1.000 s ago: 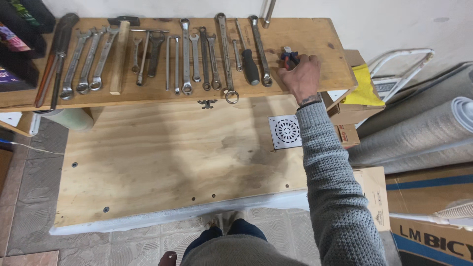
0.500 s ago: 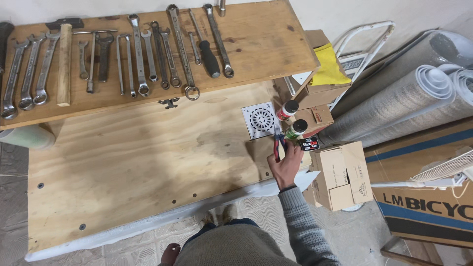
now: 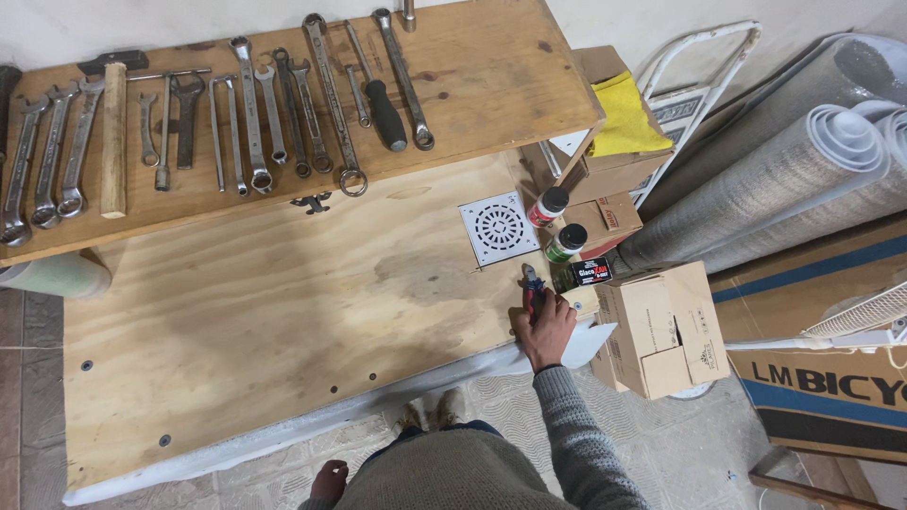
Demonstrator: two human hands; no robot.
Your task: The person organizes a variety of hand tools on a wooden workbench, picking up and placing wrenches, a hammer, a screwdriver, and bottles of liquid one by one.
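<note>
My right hand has come away from the upper shelf and now rests at the right edge of the plywood bench, closed round the red-handled pliers, nose pointing at the white drain grate. A second ago it held them up there. My left hand hangs low, grip unclear
</note>
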